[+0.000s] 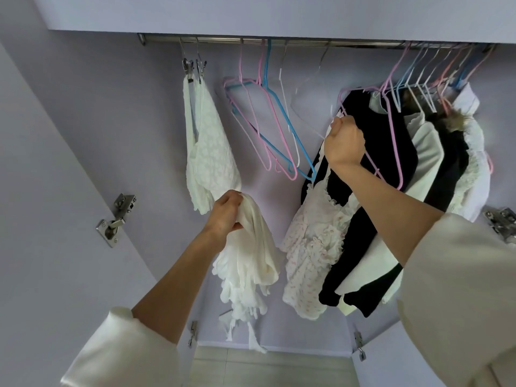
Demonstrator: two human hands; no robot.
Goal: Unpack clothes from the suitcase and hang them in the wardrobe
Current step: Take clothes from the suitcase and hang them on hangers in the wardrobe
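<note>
— What's nearest the camera?

— Two forearms in rolled cream sleeves, reaching up into a lilac-walled wardrobe (pixel 83 113). The left hand (pixel 223 216) has its fingers (pixel 233 203) bunched around the top of a crumpled cream-white fringed garment (pixel 251 263); the cloth spills out of the grip and hangs down below the hand, its ragged strips dangling toward the wardrobe floor.

— And the other hand?

— The right hand (pixel 344 141) is higher and further in, clenched into a fist around the thin strap of a white ruffled dress with small pink flowers (pixel 312 247). That dress hangs straight below the fist, against a black garment (pixel 371 129) on a pink wire hanger.

— What lies behind them?

— A white lace garment (pixel 209 152) clipped on metal clip hangers at the left, just above the left hand. In the middle, a cluster of empty pink, blue and white wire hangers (pixel 273 127). At the right, more hung clothes, packed together. Everything hangs from a metal rail (pixel 307 41) at the top.
</note>
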